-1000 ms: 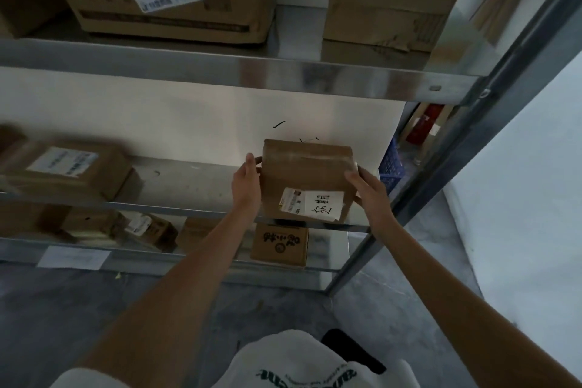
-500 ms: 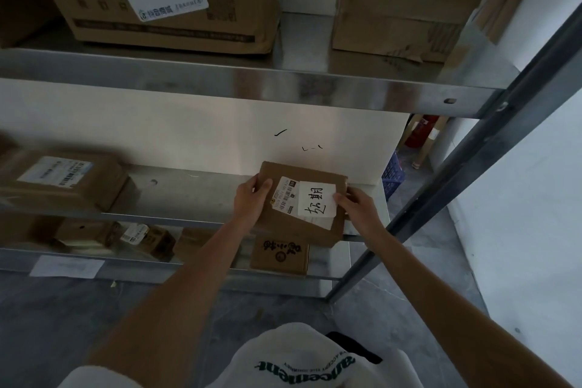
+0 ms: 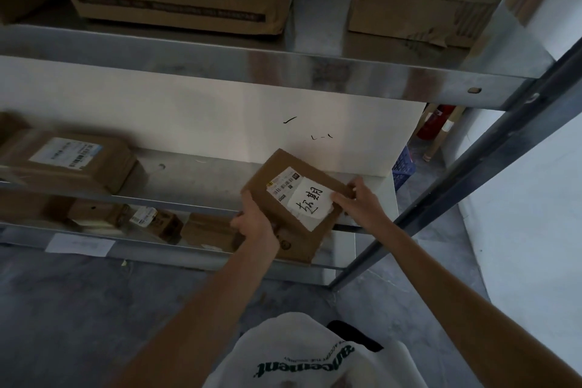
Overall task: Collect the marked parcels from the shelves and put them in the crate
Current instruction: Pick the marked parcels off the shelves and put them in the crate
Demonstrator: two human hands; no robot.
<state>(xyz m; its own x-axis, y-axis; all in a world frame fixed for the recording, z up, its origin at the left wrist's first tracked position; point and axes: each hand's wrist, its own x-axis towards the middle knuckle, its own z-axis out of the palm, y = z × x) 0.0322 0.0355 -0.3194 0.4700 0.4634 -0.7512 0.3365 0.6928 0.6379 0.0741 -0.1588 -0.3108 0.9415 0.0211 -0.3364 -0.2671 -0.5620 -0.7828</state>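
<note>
Left hand: the left hand (image 3: 256, 224) grips the lower left edge of the parcel, fingers curled under it.
Parcel: the marked parcel (image 3: 293, 198) sits in the middle of the frame, tilted, in front of the middle shelf (image 3: 195, 178). It has a white handwritten note. It looks light and stiff, best held by two opposite edges.
Right hand: the right hand (image 3: 359, 198) pinches the right edge by the note.
Around: other boxes (image 3: 72, 161) lie at left.
In the way: the metal post (image 3: 472, 167) at right stands close.
Crate: a blue crate (image 3: 403, 164) peeks out behind the shelf.
</note>
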